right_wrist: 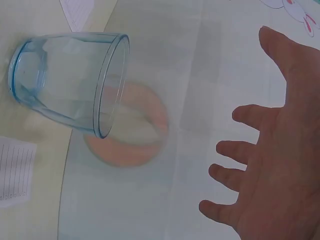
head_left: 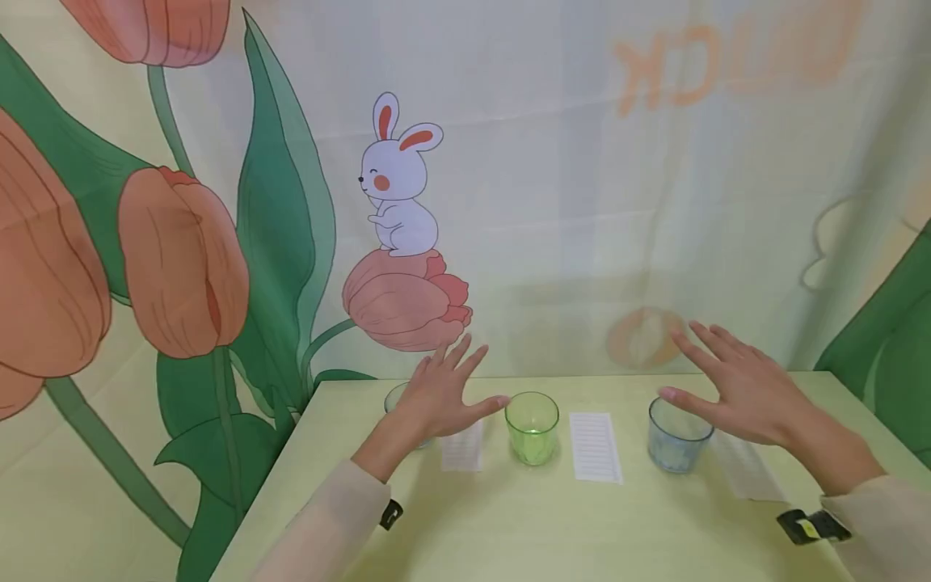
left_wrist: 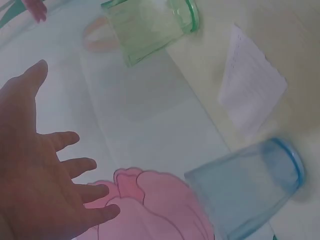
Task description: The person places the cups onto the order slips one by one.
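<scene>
My left hand [head_left: 442, 402] hovers with fingers spread over the left side of the table, holding nothing. It partly hides a pale blue glass [left_wrist: 245, 187] behind it in the head view. A green glass [head_left: 532, 436] stands upright just right of my left thumb. Over the right side, my right hand [head_left: 752, 392] is also raised with spread, empty fingers. Its thumb overlaps the rim of another blue glass [head_left: 678, 444] in the head view. The right wrist view shows that glass [right_wrist: 70, 82] apart from the fingers.
White printed slips lie between and beside the glasses: a left slip [head_left: 463, 449], a middle slip [head_left: 595, 447] and a right slip [head_left: 749, 469], partly under my right arm's outline. The pale yellow table [head_left: 524, 529] ends at a hanging curtain [head_left: 538, 202] printed with tulips and a rabbit.
</scene>
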`<state>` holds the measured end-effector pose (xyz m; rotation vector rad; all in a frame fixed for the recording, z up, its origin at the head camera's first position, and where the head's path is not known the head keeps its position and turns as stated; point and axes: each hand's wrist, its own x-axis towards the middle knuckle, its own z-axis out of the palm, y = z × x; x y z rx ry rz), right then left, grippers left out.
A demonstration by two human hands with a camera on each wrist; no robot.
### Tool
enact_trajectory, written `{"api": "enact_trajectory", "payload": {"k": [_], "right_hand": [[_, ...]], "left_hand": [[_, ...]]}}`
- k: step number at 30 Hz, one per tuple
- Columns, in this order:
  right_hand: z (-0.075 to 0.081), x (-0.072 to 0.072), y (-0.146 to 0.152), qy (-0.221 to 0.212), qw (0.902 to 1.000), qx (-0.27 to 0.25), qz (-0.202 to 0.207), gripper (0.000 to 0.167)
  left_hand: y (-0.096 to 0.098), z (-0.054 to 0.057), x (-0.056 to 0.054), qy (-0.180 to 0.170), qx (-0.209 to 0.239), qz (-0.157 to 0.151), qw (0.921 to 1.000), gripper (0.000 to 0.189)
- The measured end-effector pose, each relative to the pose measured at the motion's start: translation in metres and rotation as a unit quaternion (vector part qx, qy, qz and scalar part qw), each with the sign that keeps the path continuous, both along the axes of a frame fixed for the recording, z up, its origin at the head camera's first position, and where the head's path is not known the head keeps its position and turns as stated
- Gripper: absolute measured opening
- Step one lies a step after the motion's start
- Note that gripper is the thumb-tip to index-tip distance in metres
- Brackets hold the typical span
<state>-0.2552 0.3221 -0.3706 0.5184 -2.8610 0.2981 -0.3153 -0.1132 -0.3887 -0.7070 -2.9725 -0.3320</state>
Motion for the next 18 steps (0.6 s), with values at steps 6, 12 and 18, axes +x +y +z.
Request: {"api": "enact_trajectory", "payload": {"k": [6, 12, 18], "right_hand": [[0.000, 0.007, -0.012, 0.050, 0.9977, -0.037, 0.028, 0.085], [0.004, 0.016, -0.044, 0.049, 0.9932, -0.080, 0.069, 0.066], [-0.005, 0.016, -0.085, 0.069, 0.9880, -0.074, 0.117, 0.056]], "left_hand": [[-0.026, 0.011, 0.001, 0.040, 0.028, 0.006, 0.9988, 0.095], [-0.060, 0.001, -0.016, 0.026, 0.091, 0.016, 0.9954, 0.099], [-0.088, -0.021, -0.027, -0.020, 0.170, 0.043, 0.9843, 0.100]]}}
